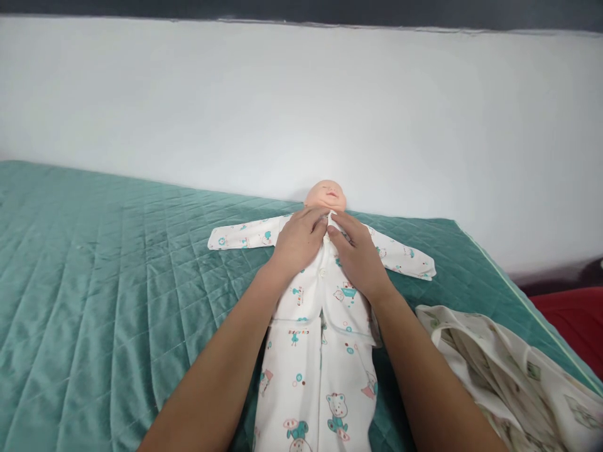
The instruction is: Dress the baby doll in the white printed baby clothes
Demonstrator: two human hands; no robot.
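Observation:
A baby doll (326, 193) lies on its back, its head by the wall. It wears a white baby jacket (301, 295) printed with small animals, sleeves spread to both sides, and matching trousers (287, 376). At the collar, my left hand (301, 235) has its fingers closed on the jacket's front edge. Across from it, my right hand (355, 248) pinches the other front edge just below the doll's chin. A button (323, 273) shows on the front below my hands. The fastening between my fingertips is mostly hidden.
Green quilted cover (117, 282) spreads under the doll up to a white wall (188, 107). At the lower right lies a crumpled cream patterned cloth (509, 370). Beyond the bed's right edge stands a red object (575, 320).

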